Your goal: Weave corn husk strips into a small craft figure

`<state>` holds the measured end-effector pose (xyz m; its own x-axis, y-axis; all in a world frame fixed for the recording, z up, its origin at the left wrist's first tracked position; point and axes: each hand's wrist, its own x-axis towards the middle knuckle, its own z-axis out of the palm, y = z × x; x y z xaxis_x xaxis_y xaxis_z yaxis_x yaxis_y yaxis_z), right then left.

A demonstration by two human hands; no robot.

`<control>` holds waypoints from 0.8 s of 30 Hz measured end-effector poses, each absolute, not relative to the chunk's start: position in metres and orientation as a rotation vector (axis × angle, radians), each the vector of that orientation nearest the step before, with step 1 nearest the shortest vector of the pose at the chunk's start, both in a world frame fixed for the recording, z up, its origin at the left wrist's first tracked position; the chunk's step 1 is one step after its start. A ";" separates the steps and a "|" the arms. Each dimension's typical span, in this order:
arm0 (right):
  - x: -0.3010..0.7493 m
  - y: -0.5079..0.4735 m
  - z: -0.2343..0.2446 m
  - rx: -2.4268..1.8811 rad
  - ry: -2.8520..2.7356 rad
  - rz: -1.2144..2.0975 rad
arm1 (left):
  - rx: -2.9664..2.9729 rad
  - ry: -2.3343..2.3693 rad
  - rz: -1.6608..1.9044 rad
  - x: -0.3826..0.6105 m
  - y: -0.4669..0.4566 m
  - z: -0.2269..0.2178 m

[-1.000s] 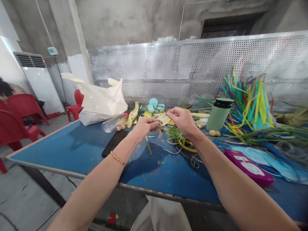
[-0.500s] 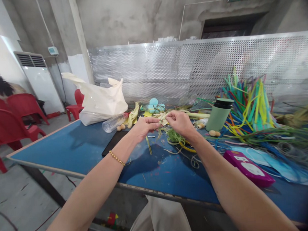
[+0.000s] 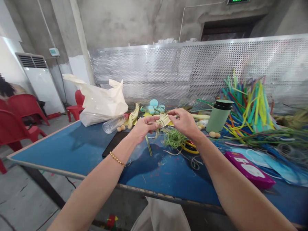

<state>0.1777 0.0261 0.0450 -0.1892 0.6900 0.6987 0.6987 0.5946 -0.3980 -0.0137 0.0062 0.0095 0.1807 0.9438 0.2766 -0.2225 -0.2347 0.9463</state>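
My left hand (image 3: 143, 127), with a gold bead bracelet on its wrist, pinches a pale green-cream strip of plant leaf, like corn husk (image 3: 164, 120), above the middle of the table. Thumb and fingers of my right hand (image 3: 184, 121) are closed at the right end of this strip; the exact fingertip contact is partly hidden. Thin stringy bits hang from the strip near my left fingertips. Below my right hand lies a tangle of green fibres (image 3: 175, 139), beside a yellow loop (image 3: 189, 148).
The blue table (image 3: 64, 148) bears a white plastic bag (image 3: 103, 104), clear bottle (image 3: 112, 124), dark flat tablet-like thing (image 3: 114, 142), green cup (image 3: 219, 117), magenta box (image 3: 249, 170), blue masks (image 3: 270, 163) and colourful strips (image 3: 255, 107). A perforated metal panel (image 3: 151, 74) stands behind.
My right hand has shifted slightly right from my left, so more of the husk strip shows between them. More of the green tangle and the yellow loop is visible.
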 end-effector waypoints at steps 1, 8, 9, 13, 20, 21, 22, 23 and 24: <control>0.177 0.024 0.046 -1.090 -1.895 0.089 | 1.353 0.766 1.326 -0.014 0.006 0.010; 0.167 0.008 0.046 -0.930 -1.915 0.814 | 1.390 0.751 1.320 -0.011 0.000 0.014; 0.166 0.008 0.045 -0.901 -1.924 0.816 | 1.387 0.746 1.302 -0.011 -0.001 0.014; 0.164 0.013 0.043 -0.845 -1.943 0.740 | 1.371 0.713 1.244 -0.009 -0.005 0.015; 0.159 0.021 0.035 -0.832 -2.024 0.415 | 1.420 0.808 1.319 -0.007 -0.003 0.015; 0.157 0.021 0.034 -0.841 -2.038 0.369 | 1.415 0.823 1.340 -0.007 -0.001 0.015; 0.156 0.021 0.033 -0.848 -2.053 0.330 | 1.404 0.839 1.358 -0.007 0.000 0.014; 0.155 0.021 0.033 -0.847 -2.064 0.306 | 1.389 0.854 1.372 -0.006 0.001 0.014; 0.154 0.021 0.032 -0.834 -2.067 0.303 | 1.375 0.864 1.382 -0.006 0.001 0.013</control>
<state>0.1538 0.0207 0.0322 -0.4039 0.6595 0.6340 0.4497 0.7466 -0.4902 -0.0063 0.0013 0.0135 0.1042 0.9490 0.2976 -0.1481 -0.2811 0.9482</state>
